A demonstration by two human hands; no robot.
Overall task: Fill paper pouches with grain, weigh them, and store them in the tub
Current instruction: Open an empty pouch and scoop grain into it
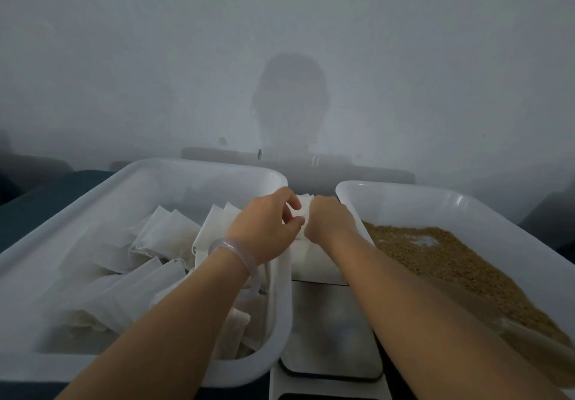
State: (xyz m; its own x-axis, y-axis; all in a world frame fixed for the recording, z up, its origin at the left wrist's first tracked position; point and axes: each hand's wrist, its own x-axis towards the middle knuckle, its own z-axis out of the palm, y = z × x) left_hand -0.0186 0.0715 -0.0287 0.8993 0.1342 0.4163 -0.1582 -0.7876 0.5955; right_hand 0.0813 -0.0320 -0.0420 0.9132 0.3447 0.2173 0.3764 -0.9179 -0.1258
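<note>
Pinching a white pouch point(303, 202) between the curled fingers of our left hand point(267, 225) and right hand point(330, 222), we hold it over the gap between the left tub point(186, 168) of other pouches point(165, 231) and the right tub point(441, 196) of grain point(435, 259), above the scale point(329, 340).

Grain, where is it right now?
In the head view, the grain lies in the right-hand white tub, just right of the right forearm, with the pouch tub on the left.
</note>
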